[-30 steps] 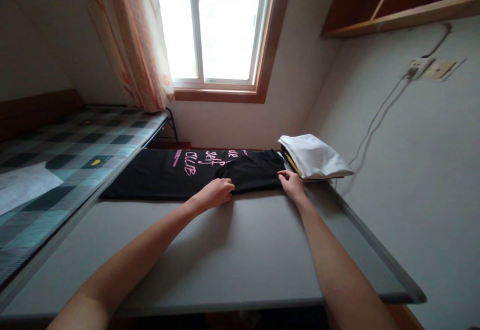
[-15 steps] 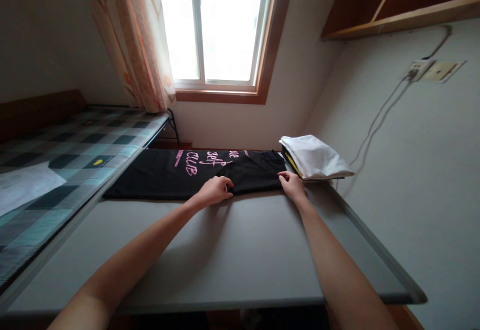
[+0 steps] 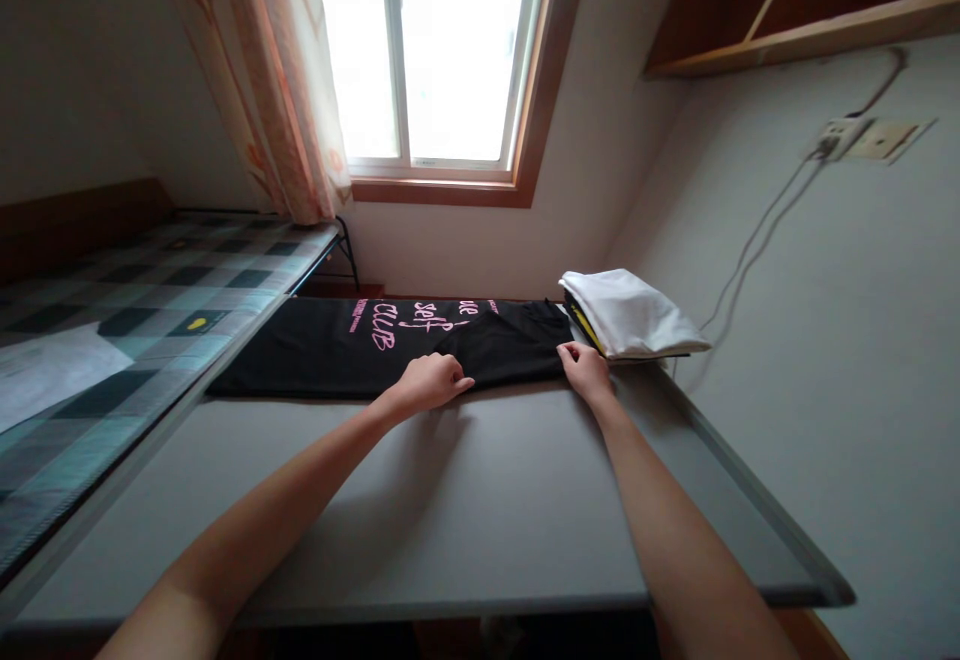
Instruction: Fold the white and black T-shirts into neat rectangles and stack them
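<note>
A black T-shirt (image 3: pixel 315 350) with pink lettering lies folded into a long strip across the far part of the table. My left hand (image 3: pixel 431 380) is closed at the middle of its near edge, the fingers curled and the thumb against them on the cloth. Just how much fabric is in that grip is hidden. At the shirt's right end, my right hand (image 3: pixel 586 370) pinches the near corner between thumb and fingers. Right behind that hand sits a stack of folded clothes, with a white garment (image 3: pixel 634 312) on top and yellow and dark cloth under it.
The grey table (image 3: pixel 480 510) reaches toward me. On the left is a bed with a checked mattress (image 3: pixel 172 290) and a white paper (image 3: pixel 56 370) on it. A wall with a plugged-in cable (image 3: pixel 765 220) borders the right side. A window (image 3: pixel 457 50) is ahead.
The fingers and thumb of my left hand have closed together at the shirt's near edge. My right hand stays at the corner, and the shirt and stack lie as before.
</note>
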Available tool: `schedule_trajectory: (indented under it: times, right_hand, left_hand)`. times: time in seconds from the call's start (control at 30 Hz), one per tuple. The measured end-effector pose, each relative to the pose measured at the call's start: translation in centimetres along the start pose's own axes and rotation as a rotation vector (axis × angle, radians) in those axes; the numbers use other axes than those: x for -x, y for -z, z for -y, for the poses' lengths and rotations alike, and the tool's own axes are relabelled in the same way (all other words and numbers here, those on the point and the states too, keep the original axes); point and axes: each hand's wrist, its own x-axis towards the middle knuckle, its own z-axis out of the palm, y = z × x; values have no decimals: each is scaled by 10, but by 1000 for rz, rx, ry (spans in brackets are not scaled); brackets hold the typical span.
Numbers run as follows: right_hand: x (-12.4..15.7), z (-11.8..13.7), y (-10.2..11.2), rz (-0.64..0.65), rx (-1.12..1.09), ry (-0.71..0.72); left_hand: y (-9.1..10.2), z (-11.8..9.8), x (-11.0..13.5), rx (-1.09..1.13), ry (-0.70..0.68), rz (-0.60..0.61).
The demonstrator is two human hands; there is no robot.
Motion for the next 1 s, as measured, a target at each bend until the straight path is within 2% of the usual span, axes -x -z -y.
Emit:
schedule_trajectory:
  times: [0.17, 0.3, 0.37, 0.43, 0.53, 0.67, 0.83, 1.0]
  right_hand:
    - [5, 8, 4, -57, 75, 88]
    - [15, 28, 7, -148, 73, 245]
    - [24, 45, 5, -120, 36, 374]
    - [35, 62, -1, -37, 23, 510]
    - [50, 81, -12, 109, 82, 650]
    - [58, 87, -23, 289, 207, 702]
    - [55, 82, -22, 374, 288, 626]
    - [43, 65, -12, 412, 346, 440]
  left_hand:
    - [-12, 15, -8, -94, 2, -309]
    - [-26, 31, -16, -79, 40, -413]
    - [-29, 33, -17, -74, -32, -437]
    - [-31, 30, -15, -81, -181, -456]
    - [-35, 23, -14, -91, -356, -423]
    - [-46, 23, -16, -120, -336, -273]
    - [-54, 29, -19, -131, -306, -211]
    - [-51, 27, -16, -104, -258, -208]
